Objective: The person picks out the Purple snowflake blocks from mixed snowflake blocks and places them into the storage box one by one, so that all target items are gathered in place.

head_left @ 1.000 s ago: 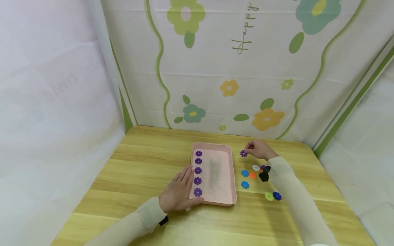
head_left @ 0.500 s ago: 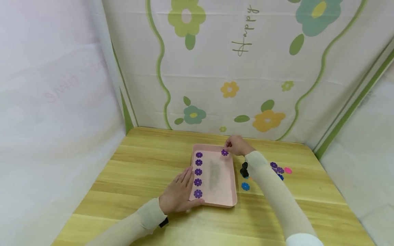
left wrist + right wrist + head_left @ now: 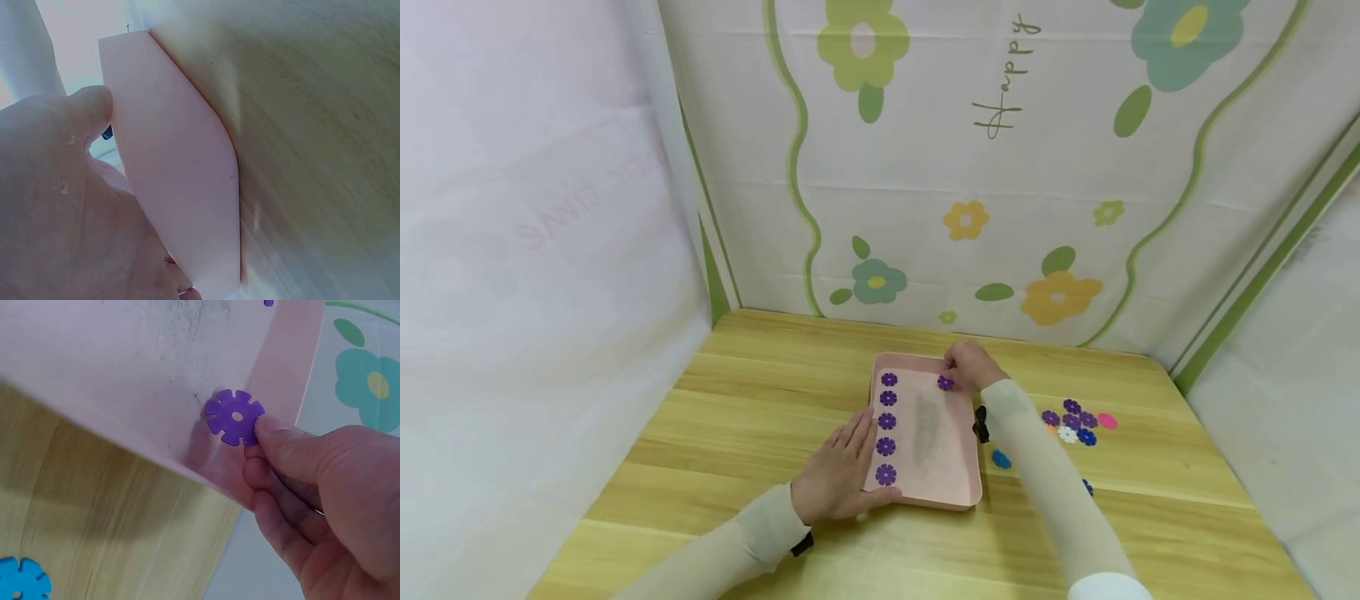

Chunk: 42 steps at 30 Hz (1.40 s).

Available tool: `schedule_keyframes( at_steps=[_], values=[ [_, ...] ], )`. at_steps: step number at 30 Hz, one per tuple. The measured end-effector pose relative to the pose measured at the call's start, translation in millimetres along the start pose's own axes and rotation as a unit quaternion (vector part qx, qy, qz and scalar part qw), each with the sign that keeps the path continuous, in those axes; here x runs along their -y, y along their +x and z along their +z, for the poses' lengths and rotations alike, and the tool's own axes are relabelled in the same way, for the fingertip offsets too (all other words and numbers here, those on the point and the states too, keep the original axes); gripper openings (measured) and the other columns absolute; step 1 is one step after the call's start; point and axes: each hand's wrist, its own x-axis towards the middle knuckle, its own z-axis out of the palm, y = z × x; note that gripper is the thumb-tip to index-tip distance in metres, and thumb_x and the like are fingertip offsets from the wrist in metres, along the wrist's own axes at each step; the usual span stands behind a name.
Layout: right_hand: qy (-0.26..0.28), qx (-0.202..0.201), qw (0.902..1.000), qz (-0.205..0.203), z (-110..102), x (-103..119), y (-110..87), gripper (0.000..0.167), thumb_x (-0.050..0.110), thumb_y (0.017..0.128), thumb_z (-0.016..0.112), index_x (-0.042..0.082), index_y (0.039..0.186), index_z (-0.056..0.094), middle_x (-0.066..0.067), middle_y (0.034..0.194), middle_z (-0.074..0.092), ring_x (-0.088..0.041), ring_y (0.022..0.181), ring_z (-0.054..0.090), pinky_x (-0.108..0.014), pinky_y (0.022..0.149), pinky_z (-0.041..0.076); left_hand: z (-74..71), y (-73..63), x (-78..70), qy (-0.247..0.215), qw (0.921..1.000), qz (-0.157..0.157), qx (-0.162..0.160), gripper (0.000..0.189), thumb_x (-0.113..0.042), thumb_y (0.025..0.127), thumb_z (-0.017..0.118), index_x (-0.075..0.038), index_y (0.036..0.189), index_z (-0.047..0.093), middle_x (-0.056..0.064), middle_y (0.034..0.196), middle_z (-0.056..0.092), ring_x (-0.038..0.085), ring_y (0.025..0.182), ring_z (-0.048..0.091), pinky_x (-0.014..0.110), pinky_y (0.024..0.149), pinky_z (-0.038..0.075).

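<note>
A shallow pink tray [image 3: 931,502] lies on the wooden table. Down its left side runs a column of several purple notched discs [image 3: 887,421], flower-shaped with a hole in the middle. My left hand [image 3: 838,475] rests on the tray's near left corner, fingers straight along the left rim and thumb on the near edge. At the far right corner, my right hand [image 3: 973,367] pinches another purple notched disc [image 3: 235,417] between thumb and fingers. In the right wrist view this disc is just over the tray floor.
Right of the tray lie loose notched discs: a purple cluster [image 3: 1071,420], a white one [image 3: 1067,434], a pink one [image 3: 1107,421] and a light blue one [image 3: 1001,459]. My right forearm covers part of that area. A flower-printed curtain [image 3: 925,167] stands behind the table.
My right hand has carried a purple notched disc from the table on the right leftward over the rim and down into the tray's far right corner. My left hand stays on the tray.
</note>
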Motion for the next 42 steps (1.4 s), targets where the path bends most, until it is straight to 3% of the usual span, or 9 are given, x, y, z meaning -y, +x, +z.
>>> schedule_keyframes(
  at_steps=[8, 11, 17, 21, 24, 28, 35, 42],
  values=[
    [0.002, 0.011, 0.9999, 0.011, 4, 3, 1.7, 0.021, 0.003, 0.101, 0.069, 0.0, 0.083, 0.079, -0.009, 0.079, 0.074, -0.013, 0.068, 0.057, -0.026, 0.065, 0.047, 1.9, 0.0, 0.0, 0.006, 1.0, 0.001, 0.005, 0.11, -0.08, 0.098, 0.043, 0.006, 0.164, 0.026, 0.024, 0.175, 0.018, 0.038, 0.164, 0.023, 0.05, 0.131, 0.03],
    [0.006, 0.012, 0.9999, 0.009, 4, 5, 2.8, 0.019, 0.004, 0.101, 0.069, 0.0, 0.087, 0.081, -0.012, 0.083, 0.078, -0.013, 0.067, 0.061, -0.026, 0.065, 0.05, 0.9, -0.2, 0.7, 0.008, 1.0, 0.0, 0.004, 0.109, -0.08, 0.098, 0.043, 0.006, 0.164, 0.026, 0.025, 0.175, 0.018, 0.038, 0.164, 0.023, 0.05, 0.131, 0.03],
    [-0.005, -0.003, 0.9999, -0.015, -6, 4, -3.8, 0.014, 0.007, 0.102, 0.07, 0.001, 0.104, 0.082, -0.015, 0.103, 0.08, -0.021, 0.088, 0.072, -0.038, 0.082, 0.063, -2.8, -0.4, -0.1, 0.011, 0.9999, -0.003, 0.003, 0.109, -0.079, 0.098, 0.045, 0.006, 0.164, 0.027, 0.025, 0.175, 0.019, 0.038, 0.163, 0.024, 0.05, 0.131, 0.031],
    [-0.015, -0.021, 0.9985, -0.049, -22, -2, -16.0, 0.012, 0.008, 0.1, 0.072, -0.001, 0.105, 0.079, -0.015, 0.102, 0.078, -0.026, 0.091, 0.073, -0.044, 0.086, 0.063, -2.6, -0.5, -0.5, 0.004, 1.0, -0.005, 0.006, 0.109, -0.078, 0.098, 0.046, 0.006, 0.164, 0.027, 0.024, 0.175, 0.018, 0.039, 0.163, 0.023, 0.05, 0.131, 0.03],
    [-0.033, -0.041, 0.9951, -0.084, -34, -14, -27.5, 0.012, 0.005, 0.097, 0.075, -0.004, 0.104, 0.078, -0.018, 0.1, 0.078, -0.029, 0.089, 0.073, -0.047, 0.085, 0.063, -1.8, -0.5, -0.5, 0.001, 1.0, -0.004, 0.006, 0.109, -0.079, 0.098, 0.046, 0.006, 0.164, 0.027, 0.025, 0.175, 0.018, 0.039, 0.163, 0.023, 0.051, 0.131, 0.03],
    [-0.053, -0.051, 0.9928, -0.094, -50, -38, -43.9, 0.014, 0.003, 0.094, 0.077, -0.006, 0.105, 0.078, -0.02, 0.099, 0.077, -0.029, 0.088, 0.072, -0.048, 0.085, 0.063, -1.3, -0.6, -0.5, 0.001, 1.0, -0.002, 0.004, 0.109, -0.079, 0.098, 0.045, 0.007, 0.164, 0.027, 0.025, 0.175, 0.018, 0.039, 0.163, 0.023, 0.051, 0.131, 0.03],
    [-0.041, -0.013, 0.9972, -0.062, -74, -85, -78.6, 0.021, 0.002, 0.094, 0.075, -0.01, 0.112, 0.074, -0.025, 0.106, 0.075, -0.034, 0.095, 0.072, -0.052, 0.089, 0.062, -0.9, -1.3, -0.2, -0.01, 0.9999, 0.002, -0.003, 0.108, -0.076, 0.098, 0.05, 0.008, 0.163, 0.028, 0.027, 0.174, 0.02, 0.041, 0.162, 0.025, 0.055, 0.13, 0.031],
    [-0.042, 0.027, 0.9986, -0.017, -82, -131, -109.4, 0.027, 0.004, 0.098, 0.072, -0.01, 0.121, 0.072, -0.031, 0.118, 0.072, -0.043, 0.106, 0.072, -0.059, 0.092, 0.06, 6.7, -1.3, 1.6, -0.001, 0.9998, 0.008, -0.02, 0.112, -0.083, 0.098, 0.039, 0.008, 0.163, 0.028, 0.026, 0.175, 0.019, 0.041, 0.162, 0.026, 0.056, 0.129, 0.032]
  ],
)
